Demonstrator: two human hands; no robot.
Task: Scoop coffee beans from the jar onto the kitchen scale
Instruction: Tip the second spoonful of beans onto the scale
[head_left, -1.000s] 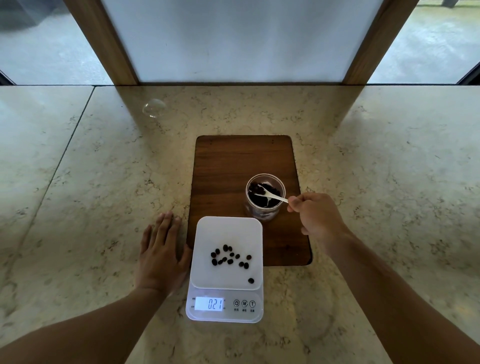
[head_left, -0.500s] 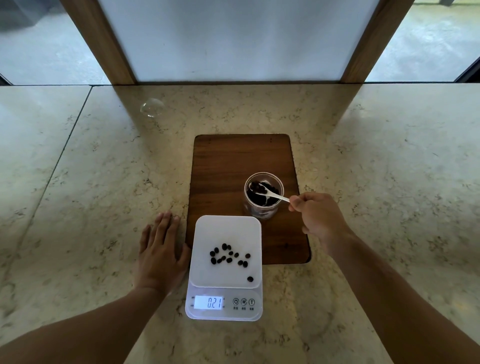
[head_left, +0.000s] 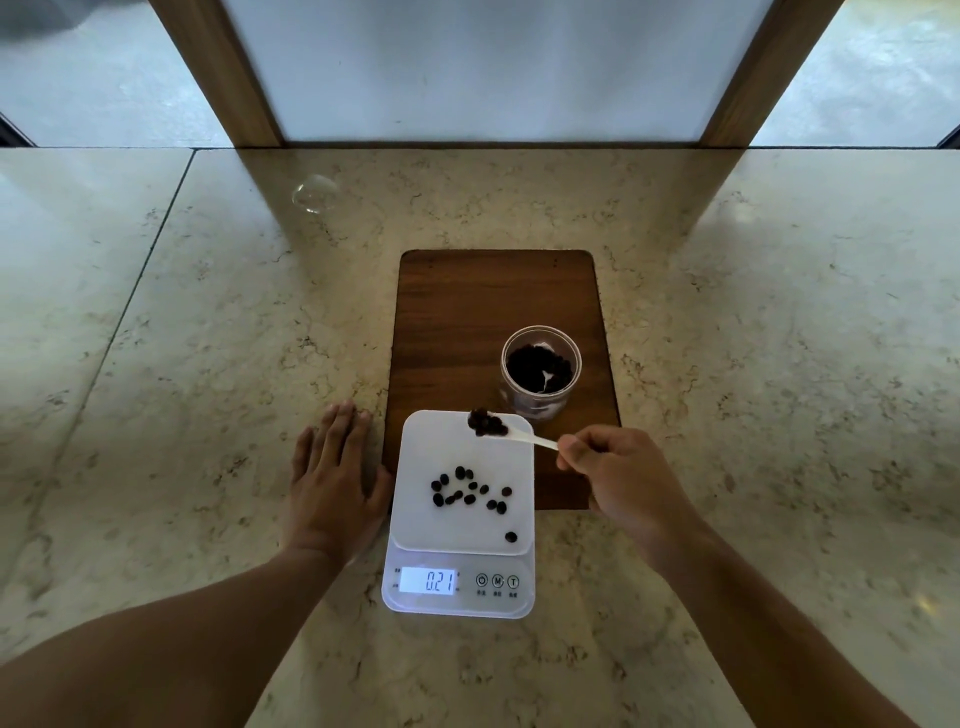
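Observation:
A clear glass jar (head_left: 540, 402) with dark coffee beans stands on a wooden board (head_left: 467, 312). In front of it sits a white kitchen scale (head_left: 431, 509) reading 0.21, with several loose beans (head_left: 467, 491) on its platform. My right hand (head_left: 618, 478) pinches a white plastic spoon (head_left: 535, 440) whose bowl, heaped with beans (head_left: 485, 422), hovers over the platform's far right corner. My left hand (head_left: 332, 483) lies flat on the counter, fingers together, touching the scale's left side.
The marble counter (head_left: 208, 364) stretches wide on both sides. A small clear lid-like object (head_left: 313, 193) lies at the far left. Wooden window posts (head_left: 223, 73) rise behind the counter's back edge.
My right hand has lifted the spoon out of the jar with a load of beans and carried it toward me, over the scale's far corner. The left hand has stayed put.

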